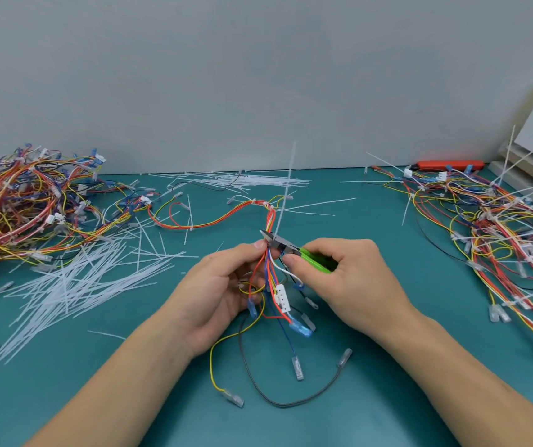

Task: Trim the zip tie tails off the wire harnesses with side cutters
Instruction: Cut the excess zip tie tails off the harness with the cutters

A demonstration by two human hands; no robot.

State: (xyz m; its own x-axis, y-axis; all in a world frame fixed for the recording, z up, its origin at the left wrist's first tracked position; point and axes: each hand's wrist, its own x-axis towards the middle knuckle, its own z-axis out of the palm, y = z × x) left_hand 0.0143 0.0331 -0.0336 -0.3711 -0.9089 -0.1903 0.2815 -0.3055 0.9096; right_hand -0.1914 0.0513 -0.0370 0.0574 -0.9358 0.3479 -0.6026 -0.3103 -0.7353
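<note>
On the teal work mat [387, 398] before a grey wall [258, 75], our left hand [216, 291] pinches a multicoloured wire harness [270, 262] mid-table; our right hand [342, 275] grips green-handled side cutters [286, 246], tips at its long white zip tie tail [287, 188].

harness pile [26, 201] left | cut tails [74, 285] before it | second pile [500, 227] right | held harness [271, 253] between

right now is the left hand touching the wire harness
Touching. The head view shows the left hand with thumb and fingertips pinching the wire harness just below the side cutters; no gap shows.
</note>
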